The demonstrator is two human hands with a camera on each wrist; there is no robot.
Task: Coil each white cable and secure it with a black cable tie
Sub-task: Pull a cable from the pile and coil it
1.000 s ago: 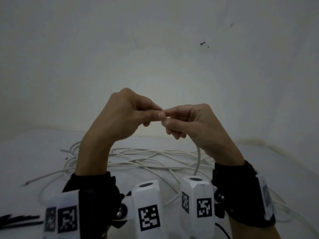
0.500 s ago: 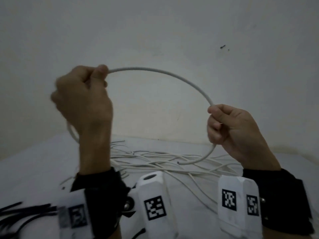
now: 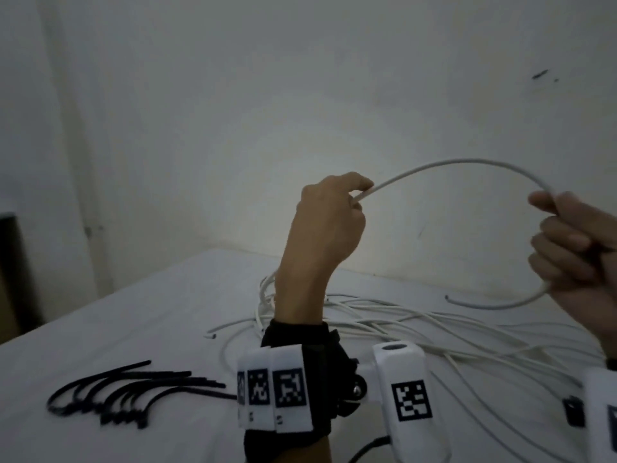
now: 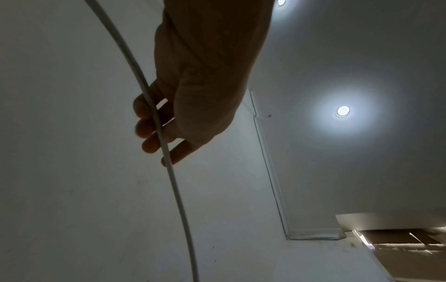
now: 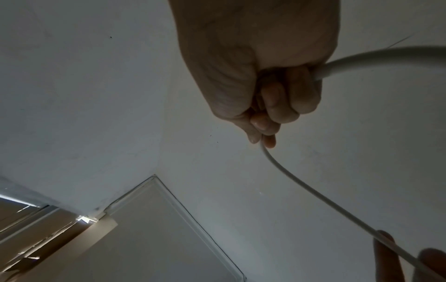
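Note:
A white cable [image 3: 460,162] arches in the air between my two raised hands. My left hand [image 3: 329,222] pinches it between thumb and forefinger at the arch's left foot; in the left wrist view the cable [image 4: 154,114] crosses my curled fingers [image 4: 147,131]. My right hand [image 3: 574,248], at the frame's right edge, grips the cable in a fist [image 5: 277,91]; below the fist the cable's tail [image 3: 494,305] curls left to a free end. Several more white cables [image 3: 400,329] lie tangled on the white table [image 3: 133,329]. A bundle of black cable ties [image 3: 127,392] lies at the near left.
A white wall [image 3: 300,95] rises right behind the table. A dark object [image 3: 13,269] stands at the far left edge. Ceiling lamps [image 4: 342,111] show in the left wrist view. The cable heap fills the table's middle and right.
The hands, touching fingertip to fingertip a second ago, have drawn apart with the cable arched between them. The view has swung left, so both hands now sit further right and the ties show.

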